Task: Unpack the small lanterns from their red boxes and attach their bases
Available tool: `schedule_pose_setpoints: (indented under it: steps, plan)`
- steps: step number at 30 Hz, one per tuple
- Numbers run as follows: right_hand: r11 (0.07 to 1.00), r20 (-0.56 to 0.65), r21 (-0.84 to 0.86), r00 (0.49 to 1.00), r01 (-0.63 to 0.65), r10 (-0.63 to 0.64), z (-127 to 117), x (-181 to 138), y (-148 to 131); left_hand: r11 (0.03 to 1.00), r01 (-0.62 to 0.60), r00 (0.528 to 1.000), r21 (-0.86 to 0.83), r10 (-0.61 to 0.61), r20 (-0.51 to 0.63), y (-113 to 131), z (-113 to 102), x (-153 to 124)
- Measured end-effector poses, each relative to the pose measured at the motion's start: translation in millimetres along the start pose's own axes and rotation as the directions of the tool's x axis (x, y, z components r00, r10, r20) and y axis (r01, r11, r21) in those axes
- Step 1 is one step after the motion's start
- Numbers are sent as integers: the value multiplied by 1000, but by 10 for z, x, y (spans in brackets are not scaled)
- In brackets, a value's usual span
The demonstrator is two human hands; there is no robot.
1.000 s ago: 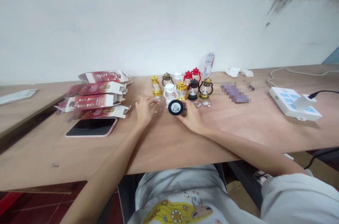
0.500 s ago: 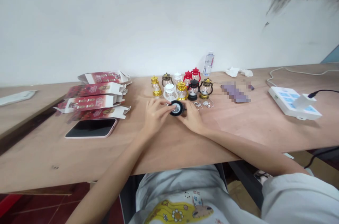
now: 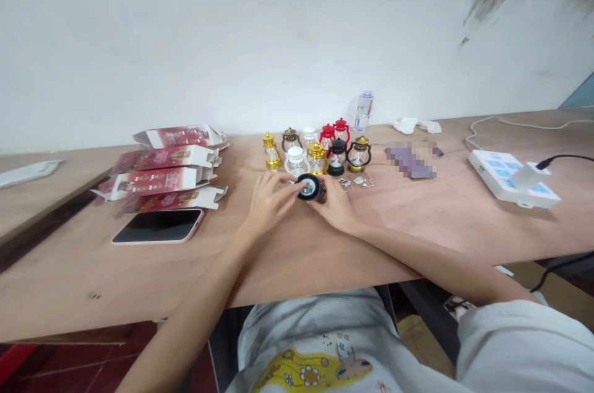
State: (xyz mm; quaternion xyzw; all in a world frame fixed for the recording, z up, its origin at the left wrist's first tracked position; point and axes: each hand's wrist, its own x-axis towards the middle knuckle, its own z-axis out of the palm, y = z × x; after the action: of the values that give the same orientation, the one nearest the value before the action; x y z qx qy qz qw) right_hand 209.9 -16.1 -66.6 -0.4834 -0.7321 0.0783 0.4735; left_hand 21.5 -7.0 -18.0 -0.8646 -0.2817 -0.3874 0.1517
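A small black toy lantern (image 3: pixel 308 187) lies tipped on its side, its round base facing me. My right hand (image 3: pixel 336 206) grips it from the right, fingers curled round it. My left hand (image 3: pixel 270 198) is at its left side, with the fingertips pinched against the base. Just behind stands a cluster of several little lanterns (image 3: pixel 319 152) in gold, white, red and black. A few small loose metal pieces (image 3: pixel 356 181) lie on the wooden table (image 3: pixel 288 250) to the right of my hands.
Red and white cartons (image 3: pixel 164 173) are stacked at the left, with a black phone in a pink case (image 3: pixel 158 226) in front of them. A water bottle (image 3: pixel 364 110) stands by the wall. A white power strip (image 3: pixel 510 177) with cables lies at the right.
My left hand has moved right from the table surface onto the base of the black lantern, which my right hand has kept holding.
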Motion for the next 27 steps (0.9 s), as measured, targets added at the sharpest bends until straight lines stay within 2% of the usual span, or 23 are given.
schedule_pose_setpoints:
  steps: [4, 9, 15, 27]
  plan:
    - [1000, -3, -11, 1000, 7, -7, -5, 0, -10, 1000, -3, 996, 22, 5, -88, 45, -10, 2]
    - [1000, -3, -6, 1000, 10, -10, -13, 1, -24, 996, -66, 987, 51, 73, -146, 70, -22, 1]
    - [1000, 7, -8, 1000, 3, -3, -21, 2, -32, 985, -68, 992, 156, 84, -97, 57, -14, -20]
    - [1000, 4, -10, 1000, 2, -2, -9, -1, -21, 929, -225, 950, 294, 276, -145, 19, 9, -28]
